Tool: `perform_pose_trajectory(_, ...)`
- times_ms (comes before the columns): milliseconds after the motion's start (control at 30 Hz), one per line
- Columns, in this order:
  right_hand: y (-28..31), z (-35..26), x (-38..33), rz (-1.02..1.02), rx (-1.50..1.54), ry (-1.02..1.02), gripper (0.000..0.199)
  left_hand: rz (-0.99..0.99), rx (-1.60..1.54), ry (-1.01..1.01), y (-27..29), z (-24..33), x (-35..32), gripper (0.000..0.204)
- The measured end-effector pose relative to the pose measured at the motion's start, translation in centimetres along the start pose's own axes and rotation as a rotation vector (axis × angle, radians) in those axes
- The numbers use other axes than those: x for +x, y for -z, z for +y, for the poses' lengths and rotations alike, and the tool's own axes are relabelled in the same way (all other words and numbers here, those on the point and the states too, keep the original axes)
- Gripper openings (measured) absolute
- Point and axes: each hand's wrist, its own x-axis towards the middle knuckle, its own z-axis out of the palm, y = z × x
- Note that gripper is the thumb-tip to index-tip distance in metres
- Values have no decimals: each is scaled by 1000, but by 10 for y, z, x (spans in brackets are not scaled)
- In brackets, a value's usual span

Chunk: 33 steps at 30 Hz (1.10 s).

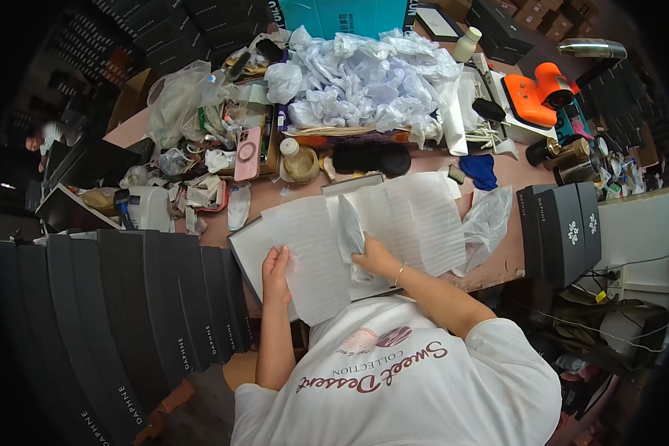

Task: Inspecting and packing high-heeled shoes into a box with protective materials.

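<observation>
An open, shallow box [250, 251] with dark edges and a white inside lies on the table in front of me, mostly covered by thin white ribbed wrapping sheets. My left hand [276, 273] is closed on the left edge of one wrapping sheet [310, 260], which hangs over the box's near side. In my right hand [377, 259] is a silver-grey, pointed, shoe-shaped item [349, 225], tilted upward, its lower part hidden by the fingers. Under my right forearm and to the right, another wrapping sheet [427, 223] spreads over the box.
Crumpled white paper [372, 82] fills a basket at the back. A pink phone [247, 154], a bottle [293, 156] and a dark blue cloth [478, 172] surround the work. Dark boxes stand in a row at left [141, 297] and at right [565, 227]. Clear plastic [489, 223] lies beside the sheets.
</observation>
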Motion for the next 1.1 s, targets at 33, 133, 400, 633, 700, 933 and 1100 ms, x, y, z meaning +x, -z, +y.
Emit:
perform_pose_trajectory(33,-7,2,-3,9,-10,-12,60,-15,-34,36,-13,12,-8,13)
perform_pose_trajectory(133,-29,2,-5,-7,-104,-40,69,-150,-43,14,-36,5,-12,14)
perform_pose_trajectory(400,98,-42,-83,780,-650,420,75,-224,575,-285,-12,-56,-15,43)
perform_pose_trajectory(633,122,35,-103,584,238,64,48,-602,1807,-712,-96,-98,-2,74)
perform_pose_trajectory(700,142,28,-114,744,437,55,45,-700,2076,-489,-105,-114,36,85)
perform_pose_trajectory(933,172,182,-152,1003,-248,-395,36,-725,2149,-548,-95,-135,45,94)
perform_pose_trajectory(1100,222,161,-154,1183,-127,-76,36,-706,1675,-603,-101,-111,56,59)
